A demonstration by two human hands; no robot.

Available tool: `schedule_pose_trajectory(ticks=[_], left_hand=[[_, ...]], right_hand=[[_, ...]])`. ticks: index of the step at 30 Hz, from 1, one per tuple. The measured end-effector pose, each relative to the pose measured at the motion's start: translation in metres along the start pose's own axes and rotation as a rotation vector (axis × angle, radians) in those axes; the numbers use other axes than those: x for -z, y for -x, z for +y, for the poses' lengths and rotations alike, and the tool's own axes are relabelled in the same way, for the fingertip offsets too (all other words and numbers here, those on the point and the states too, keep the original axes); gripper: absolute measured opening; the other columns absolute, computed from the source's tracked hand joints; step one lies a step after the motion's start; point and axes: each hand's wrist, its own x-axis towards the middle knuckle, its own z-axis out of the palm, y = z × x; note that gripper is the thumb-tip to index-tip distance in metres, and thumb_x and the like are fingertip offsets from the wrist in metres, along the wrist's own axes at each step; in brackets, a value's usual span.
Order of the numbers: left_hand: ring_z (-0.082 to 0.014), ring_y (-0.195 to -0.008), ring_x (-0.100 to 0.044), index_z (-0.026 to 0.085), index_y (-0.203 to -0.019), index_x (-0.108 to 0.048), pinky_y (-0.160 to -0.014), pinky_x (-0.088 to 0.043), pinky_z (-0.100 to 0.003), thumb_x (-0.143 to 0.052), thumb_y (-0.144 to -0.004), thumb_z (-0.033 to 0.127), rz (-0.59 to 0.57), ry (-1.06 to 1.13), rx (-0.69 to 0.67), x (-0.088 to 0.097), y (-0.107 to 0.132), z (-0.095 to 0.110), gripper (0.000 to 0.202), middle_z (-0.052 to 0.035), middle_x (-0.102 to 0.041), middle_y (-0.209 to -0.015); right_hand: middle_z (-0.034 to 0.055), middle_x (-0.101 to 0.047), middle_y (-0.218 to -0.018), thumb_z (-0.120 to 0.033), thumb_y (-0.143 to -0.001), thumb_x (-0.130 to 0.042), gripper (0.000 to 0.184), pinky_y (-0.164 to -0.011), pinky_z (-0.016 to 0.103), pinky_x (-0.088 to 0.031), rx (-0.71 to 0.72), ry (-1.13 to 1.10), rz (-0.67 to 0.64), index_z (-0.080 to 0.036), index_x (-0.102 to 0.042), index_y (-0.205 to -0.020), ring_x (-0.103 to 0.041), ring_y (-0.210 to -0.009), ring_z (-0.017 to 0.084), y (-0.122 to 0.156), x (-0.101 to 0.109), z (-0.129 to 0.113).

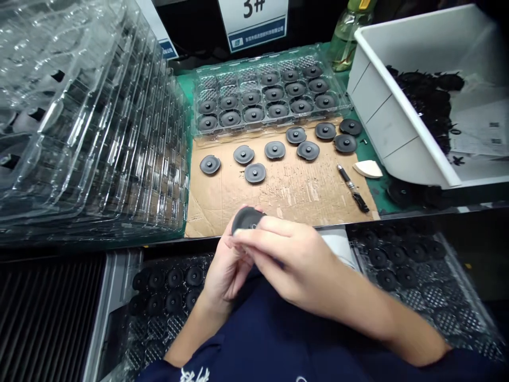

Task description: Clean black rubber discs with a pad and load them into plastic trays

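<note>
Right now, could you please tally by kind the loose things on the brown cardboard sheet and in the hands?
Dark grey round rubber discs on the cardboard: 9
Dark grey round rubber disc held by left hand and right hand: 1
Black pen: 1
Total: 11

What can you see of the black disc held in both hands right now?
The black disc is a round, dark grey to black part, matte like rubber or plastic, matching the discs lying loose on the cardboard. Only its upper half shows; the rest is hidden by fingers. It is held above the cardboard's near edge, face tilted toward the camera. The left hand grips it from below and the right hand pinches it from the right.
</note>
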Motion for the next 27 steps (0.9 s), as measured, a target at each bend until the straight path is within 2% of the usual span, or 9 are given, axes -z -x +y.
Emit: schedule_pose_trajectory(ticks=[2,6,10,12,15,18,20,23,27], left_hand=[[-0.0214,-0.113,-0.062,0.026,-0.126,-0.055,-0.09,-0.053,-0.026,-0.079,-0.07,0.026,0.021,-0.021,0.014,-0.002,0.001,-0.001,0.06,-0.0044,-0.067,-0.122],[-0.0219,-0.112,-0.062,0.022,-0.118,-0.061,-0.086,-0.054,-0.022,-0.084,-0.061,0.031,0.043,-0.021,0.06,-0.01,0.001,0.002,0.062,-0.0031,-0.072,-0.106],[-0.0161,-0.101,-0.066,0.025,-0.112,-0.065,-0.082,-0.054,-0.019,-0.084,-0.062,0.024,0.016,0.001,0.057,-0.004,0.001,0.006,0.053,-0.0002,-0.071,-0.112],[-0.0171,-0.099,-0.067,0.026,-0.11,-0.066,-0.083,-0.055,-0.022,-0.086,-0.057,0.029,-0.009,0.036,0.054,-0.001,0.0,0.007,0.057,-0.0014,-0.07,-0.113],[-0.0225,-0.102,-0.067,0.027,-0.11,-0.066,-0.091,-0.053,-0.031,-0.087,-0.052,0.038,-0.063,0.076,0.061,-0.002,0.0,0.006,0.062,-0.0017,-0.069,-0.113],[-0.0256,-0.106,-0.065,0.032,-0.119,-0.061,-0.097,-0.05,-0.037,-0.085,-0.056,0.04,-0.108,0.1,0.09,-0.007,0.001,0.006,0.067,-0.0015,-0.065,-0.118],[-0.0267,-0.108,-0.064,0.034,-0.125,-0.056,-0.098,-0.049,-0.039,-0.082,-0.061,0.042,-0.118,0.117,0.11,-0.008,0.002,0.006,0.069,-0.0026,-0.063,-0.123],[-0.0284,-0.111,-0.063,0.032,-0.125,-0.056,-0.096,-0.051,-0.041,-0.074,-0.07,0.046,-0.161,0.146,0.137,-0.006,0.004,0.007,0.059,-0.0042,-0.062,-0.125],[-0.0263,-0.107,-0.065,0.032,-0.123,-0.056,-0.086,-0.056,-0.038,-0.058,-0.082,0.053,-0.284,0.135,0.147,-0.002,0.0,0.005,0.046,-0.0037,-0.064,-0.122]], right_hand=[[0.0041,-0.068,-0.084,-0.009,-0.09,-0.049,0.022,-0.071,0.023,-0.05,-0.067,0.018,-0.104,-0.013,-0.07,-0.093,-0.062,-0.078,0.013,-0.002,-0.003,0.0],[0.0074,-0.068,-0.089,-0.014,-0.094,-0.043,0.027,-0.08,0.028,-0.051,-0.024,0.009,0.122,-0.012,-0.067,-0.105,-0.062,-0.083,0.015,-0.002,-0.008,0.002],[0.0018,-0.069,-0.082,-0.011,-0.089,-0.052,0.02,-0.068,0.021,-0.05,-0.109,-0.153,-0.063,-0.016,-0.07,-0.098,-0.06,-0.071,0.01,0.013,0.008,0.008],[0.0002,-0.068,-0.077,-0.015,-0.088,-0.056,0.017,-0.059,0.021,-0.046,-0.287,-0.147,0.003,-0.019,-0.072,-0.094,-0.057,-0.064,0.01,0.023,0.017,0.025],[0.0033,-0.07,-0.088,-0.025,-0.088,-0.056,0.02,-0.058,0.024,-0.044,-0.536,-0.103,0.28,-0.02,-0.072,-0.099,-0.056,-0.065,0.012,0.038,0.013,0.074],[0.0064,-0.068,-0.091,-0.024,-0.082,-0.059,0.02,-0.058,0.029,-0.045,-0.609,-0.057,0.355,-0.017,-0.072,-0.095,-0.049,-0.057,0.011,0.047,-0.007,0.123],[0.0089,-0.064,-0.099,-0.02,-0.08,-0.058,0.022,-0.061,0.031,-0.046,-0.615,-0.014,0.396,-0.015,-0.072,-0.096,-0.044,-0.053,0.01,0.05,-0.019,0.138],[0.011,-0.055,-0.116,-0.02,-0.084,-0.052,0.028,-0.066,0.032,-0.047,-0.597,0.016,0.488,-0.017,-0.068,-0.106,-0.042,-0.055,0.008,0.053,-0.024,0.128],[0.0068,-0.06,-0.107,-0.021,-0.087,-0.051,0.022,-0.066,0.029,-0.047,-0.53,-0.067,0.434,-0.021,-0.07,-0.098,-0.054,-0.069,0.012,0.059,-0.02,0.092]])
